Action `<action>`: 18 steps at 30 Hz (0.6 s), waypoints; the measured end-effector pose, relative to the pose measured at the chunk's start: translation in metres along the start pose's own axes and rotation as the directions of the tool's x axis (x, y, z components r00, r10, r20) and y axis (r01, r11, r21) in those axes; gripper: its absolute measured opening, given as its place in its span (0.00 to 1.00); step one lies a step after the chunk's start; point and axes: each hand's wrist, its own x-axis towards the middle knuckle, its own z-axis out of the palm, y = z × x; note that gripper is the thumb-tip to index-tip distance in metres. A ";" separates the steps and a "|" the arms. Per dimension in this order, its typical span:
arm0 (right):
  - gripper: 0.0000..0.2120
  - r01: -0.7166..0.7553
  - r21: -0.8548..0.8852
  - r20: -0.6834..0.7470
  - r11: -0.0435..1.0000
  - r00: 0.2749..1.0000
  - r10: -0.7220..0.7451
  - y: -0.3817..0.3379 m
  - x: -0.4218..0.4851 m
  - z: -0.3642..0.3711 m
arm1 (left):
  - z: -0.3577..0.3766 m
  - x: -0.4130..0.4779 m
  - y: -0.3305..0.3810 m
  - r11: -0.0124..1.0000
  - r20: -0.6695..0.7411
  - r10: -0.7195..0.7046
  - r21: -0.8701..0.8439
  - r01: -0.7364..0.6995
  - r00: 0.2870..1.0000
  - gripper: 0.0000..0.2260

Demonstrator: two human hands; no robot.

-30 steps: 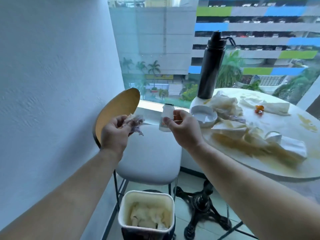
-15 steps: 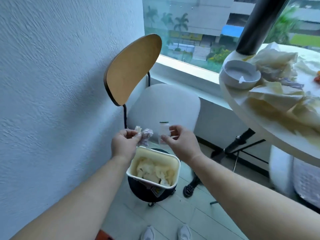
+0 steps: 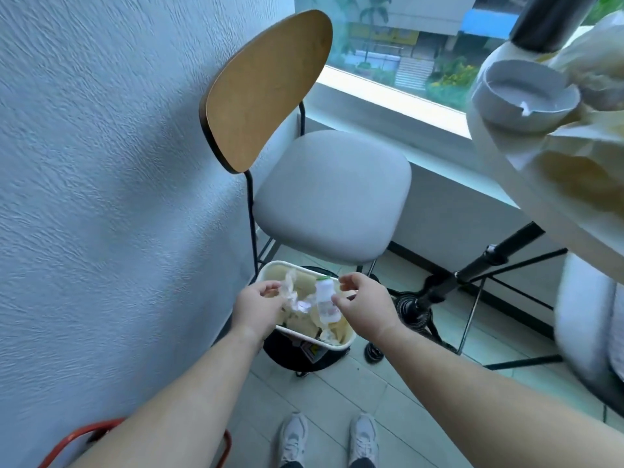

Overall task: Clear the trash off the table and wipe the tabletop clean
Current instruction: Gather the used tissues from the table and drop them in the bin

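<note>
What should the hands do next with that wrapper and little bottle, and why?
Probably let both drop: the left hand holds the crumpled wrapper and the right hand has the small bottle at its fingertips, both directly above the open bin, which already holds trash.

Found on the round white table (image 3: pixel 506 146): grey bowl (image 3: pixel 523 96), black flask (image 3: pixel 547 21), stained crumpled napkins (image 3: pixel 580 163); on the tiled floor (image 3: pixel 398 393): bin (image 3: pixel 287 352).

Tilted bottle (image 3: pixel 326 301) and crumpled wrapper (image 3: pixel 293 293) are above the bin (image 3: pixel 349 340).
</note>
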 end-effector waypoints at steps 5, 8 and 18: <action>0.08 -0.032 0.009 -0.020 0.999 0.999 0.032 0.001 -0.001 0.001 | -0.012 -0.001 -0.007 0.997 -0.021 -0.035 0.061 0.036 0.999 0.09; 0.05 -0.045 0.006 -0.026 0.999 0.999 0.045 -0.002 -0.003 0.000 | -0.020 0.000 -0.003 0.998 -0.030 -0.034 0.054 0.035 0.999 0.05; 0.07 -0.005 0.055 -0.115 0.998 0.993 0.011 -0.038 -0.012 -0.020 | -0.040 -0.003 0.054 0.983 -0.059 0.150 0.117 -0.142 0.987 0.03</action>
